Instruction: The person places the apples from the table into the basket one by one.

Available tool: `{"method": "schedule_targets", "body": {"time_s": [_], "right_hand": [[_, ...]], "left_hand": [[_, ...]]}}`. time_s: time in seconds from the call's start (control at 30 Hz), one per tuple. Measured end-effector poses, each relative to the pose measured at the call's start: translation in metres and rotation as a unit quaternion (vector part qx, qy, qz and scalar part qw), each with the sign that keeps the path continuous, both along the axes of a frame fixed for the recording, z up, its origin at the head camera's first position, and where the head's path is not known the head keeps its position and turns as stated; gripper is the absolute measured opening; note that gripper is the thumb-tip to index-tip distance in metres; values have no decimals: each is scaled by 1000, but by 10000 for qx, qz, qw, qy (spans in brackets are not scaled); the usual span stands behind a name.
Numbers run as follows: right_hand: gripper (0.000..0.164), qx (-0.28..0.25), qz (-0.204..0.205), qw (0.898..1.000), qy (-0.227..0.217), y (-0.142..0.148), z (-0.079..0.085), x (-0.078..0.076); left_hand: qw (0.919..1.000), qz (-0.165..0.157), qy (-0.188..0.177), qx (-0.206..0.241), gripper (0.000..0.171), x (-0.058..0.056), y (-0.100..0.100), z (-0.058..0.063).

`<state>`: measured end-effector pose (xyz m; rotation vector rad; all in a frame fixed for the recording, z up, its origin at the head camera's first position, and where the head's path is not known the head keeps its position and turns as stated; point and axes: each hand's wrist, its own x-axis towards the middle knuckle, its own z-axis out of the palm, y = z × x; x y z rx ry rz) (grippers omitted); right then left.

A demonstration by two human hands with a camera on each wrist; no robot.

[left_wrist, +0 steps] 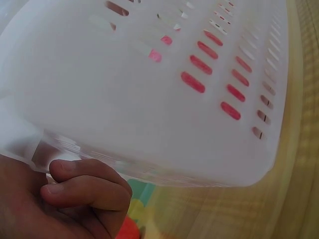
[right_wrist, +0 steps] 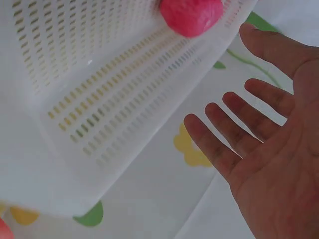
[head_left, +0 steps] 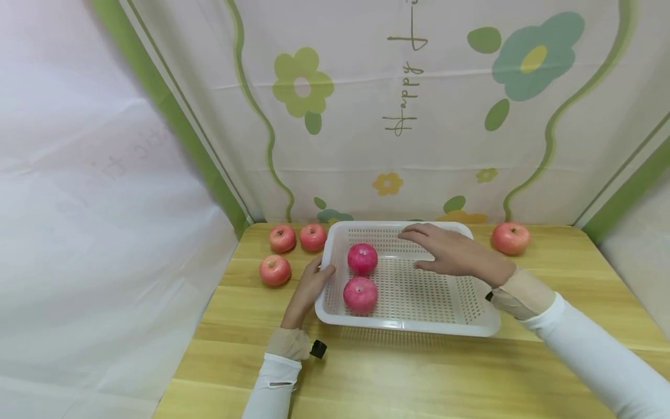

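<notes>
A white plastic basket [head_left: 403, 324] with slotted walls sits on the wooden table. My left hand [head_left: 307, 291] grips its left rim; in the left wrist view the fingers [left_wrist: 92, 186] curl at the basket's wall [left_wrist: 99, 94]. Inside, toward the left end, lie two deep pink round fruits, the farther one [head_left: 362, 258] behind the nearer one [head_left: 360, 295]. Over the basket's right half my right hand [head_left: 452, 253] hovers with spread fingers and holds nothing. The right wrist view shows its bare palm [right_wrist: 279, 169] and a pink fruit [right_wrist: 192, 15] in the basket.
Left of the basket are three red apples: one at the back [head_left: 282, 238], one beside the basket [head_left: 313, 237] and one nearer [head_left: 274, 270]. Another apple [head_left: 510, 238] stands at the back right. A flower-printed curtain [head_left: 356, 145] hangs behind the table [head_left: 387, 378].
</notes>
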<state>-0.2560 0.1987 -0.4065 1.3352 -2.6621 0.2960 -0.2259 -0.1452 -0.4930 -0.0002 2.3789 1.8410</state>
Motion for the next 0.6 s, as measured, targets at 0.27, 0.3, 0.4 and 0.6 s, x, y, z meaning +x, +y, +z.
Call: {"method": "schedule_targets", "body": {"time_s": [0.27,0.3,0.4,0.6], "right_hand": [[68,-367,-64,9993,-36,35,6,-5],[68,-404,-106,9991,-41,39,6,-5],[67,-503,-335,9981,-75,50,6,-5],[64,-532,-808,9952,-129,73,8,-5]], "left_hand": [[10000,-39,-35,-52,42,0,1,0],[10000,-43,-44,-43,43,0,1,0],[10000,-40,-63,-21,44,0,1,1],[9999,-32,-95,26,45,0,3,1]]}}
